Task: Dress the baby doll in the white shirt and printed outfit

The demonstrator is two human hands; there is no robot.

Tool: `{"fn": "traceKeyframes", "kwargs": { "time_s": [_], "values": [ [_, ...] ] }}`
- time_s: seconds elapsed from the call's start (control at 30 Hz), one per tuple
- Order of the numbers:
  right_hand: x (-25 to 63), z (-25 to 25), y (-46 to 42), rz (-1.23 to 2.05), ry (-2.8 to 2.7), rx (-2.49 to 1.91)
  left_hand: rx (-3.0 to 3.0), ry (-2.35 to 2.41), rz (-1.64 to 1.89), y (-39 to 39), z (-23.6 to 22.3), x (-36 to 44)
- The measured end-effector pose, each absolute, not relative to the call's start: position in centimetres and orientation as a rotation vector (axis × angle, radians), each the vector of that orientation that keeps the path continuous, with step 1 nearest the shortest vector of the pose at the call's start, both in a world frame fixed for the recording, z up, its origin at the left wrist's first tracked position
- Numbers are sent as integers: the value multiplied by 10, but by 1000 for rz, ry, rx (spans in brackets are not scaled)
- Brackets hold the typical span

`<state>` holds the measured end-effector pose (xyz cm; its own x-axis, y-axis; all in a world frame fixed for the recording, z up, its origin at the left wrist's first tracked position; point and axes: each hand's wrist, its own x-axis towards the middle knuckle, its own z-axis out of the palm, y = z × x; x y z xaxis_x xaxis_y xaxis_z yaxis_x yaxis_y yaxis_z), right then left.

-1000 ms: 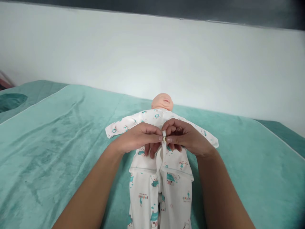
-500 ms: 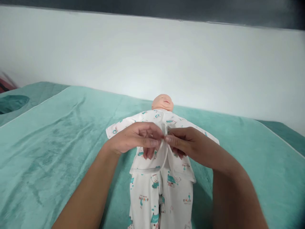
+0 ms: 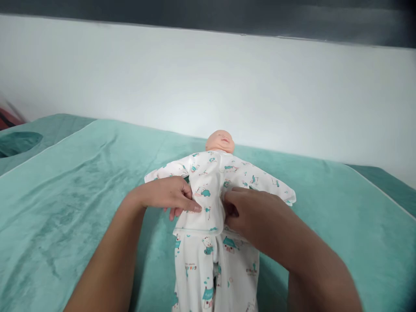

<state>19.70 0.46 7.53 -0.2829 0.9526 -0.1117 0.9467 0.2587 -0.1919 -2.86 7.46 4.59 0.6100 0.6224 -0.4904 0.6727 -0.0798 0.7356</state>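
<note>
A baby doll (image 3: 220,141) lies on its back on a teal blanket (image 3: 65,195), dressed in a white printed shirt (image 3: 208,190) and matching trousers (image 3: 198,268). My left hand (image 3: 169,197) rests on the shirt's left side with its fingers curled against the fabric. My right hand (image 3: 250,212) sits at the shirt's front opening, fingers pinched on the fabric edge. Both hands lie at the doll's waist, a short gap apart.
A white wall (image 3: 208,86) rises behind the bed. A dark teal hollow (image 3: 16,143) shows at the far left, and a reddish object (image 3: 6,117) peeks in at the left edge.
My hands moved apart and lower, from pinching the placket together at the chest to the waist. The shirt front now lies closed and flat over the chest.
</note>
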Motion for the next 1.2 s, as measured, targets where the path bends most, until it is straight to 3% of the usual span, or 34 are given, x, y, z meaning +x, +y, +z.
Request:
{"fn": "traceKeyframes", "kwargs": {
  "time_s": [0.2, 0.6, 0.7, 0.8, 0.93, 1.03, 1.2],
  "values": [
    [229, 74, 25, 603, -2234, -2272, 1783, 934, -20, 78, 41, -35],
    [275, 75, 34, 1374, -2166, -1749, 1659, 642, 195, 88, 33, -70],
    [289, 70, 40, 1537, -2135, -1498, 1572, 766, 642, 95, 22, -79],
    [303, 46, 60, 1100, -1905, -1688, 1555, 1216, 1160, 99, 3, -88],
    [312, 2, 96, 360, -1649, -2071, 2033, 1679, 876, 93, -31, -101],
    [307, -21, 109, 290, -1753, -2080, 2245, 1882, 664, 83, -45, -108],
    [312, -31, 94, 108, -1691, -2095, 2126, 2266, 714, 78, -44, -114]
  ]
}}
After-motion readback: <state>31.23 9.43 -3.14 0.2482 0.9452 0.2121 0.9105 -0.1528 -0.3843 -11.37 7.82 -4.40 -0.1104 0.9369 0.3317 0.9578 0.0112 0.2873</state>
